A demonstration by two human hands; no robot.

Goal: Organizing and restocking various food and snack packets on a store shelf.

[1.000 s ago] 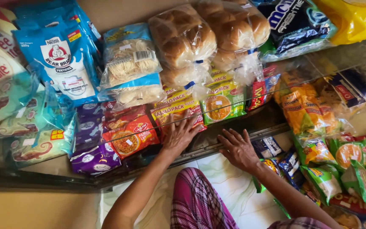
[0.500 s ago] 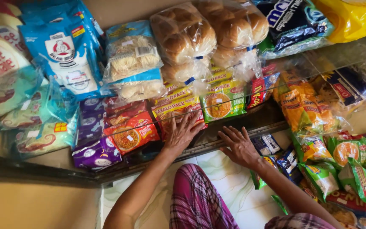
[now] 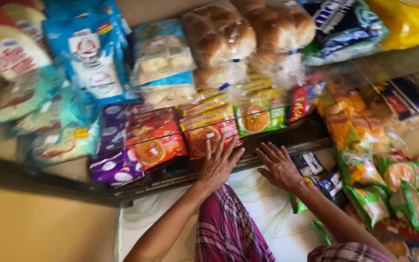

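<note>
Crowded snack shelf [image 3: 287,145], blurred. Left hand [image 3: 217,164] flat, fingers spread, gripping nothing, on red noodle pack [image 3: 208,133] at front edge. Right hand [image 3: 280,166] splayed on ledge beside, also empty. Straightening stock, apparently; next needs curled fingers around pack.

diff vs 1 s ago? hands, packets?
The view swung, so the whole shelf slid right in the picture. Left hand stays flat, fingers spread, on the red noodle packet; right hand stays flat on the shelf's front rail. Nothing gripped or released. Bread bags and packets unmoved.
</note>
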